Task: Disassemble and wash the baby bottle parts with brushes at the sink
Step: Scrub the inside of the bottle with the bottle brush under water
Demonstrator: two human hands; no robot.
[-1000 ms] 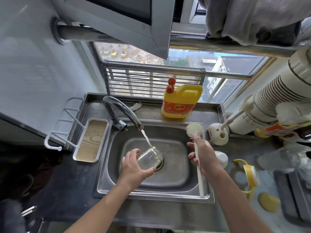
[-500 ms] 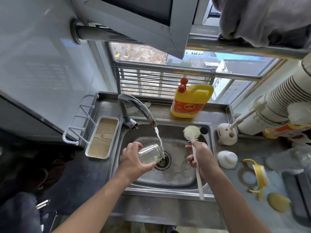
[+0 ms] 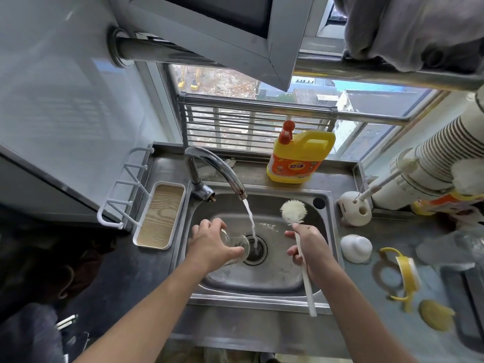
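Lowered clear glass bottle (image 3: 235, 244), bristly brush (image 3: 293, 211)

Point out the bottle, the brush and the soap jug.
bottle (image 3: 237, 244): head view, on the clear glass wall beside the left hand's fingers.
brush (image 3: 293, 210): head view, on the white bristle head.
soap jug (image 3: 301, 158): head view, on the yellow body.

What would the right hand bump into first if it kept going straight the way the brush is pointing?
The right hand holds the bottle brush with its bristles aimed away from the person. Going straight on, it would probably meet the sink's back wall first, near the overflow hole, though depth is hard to judge.
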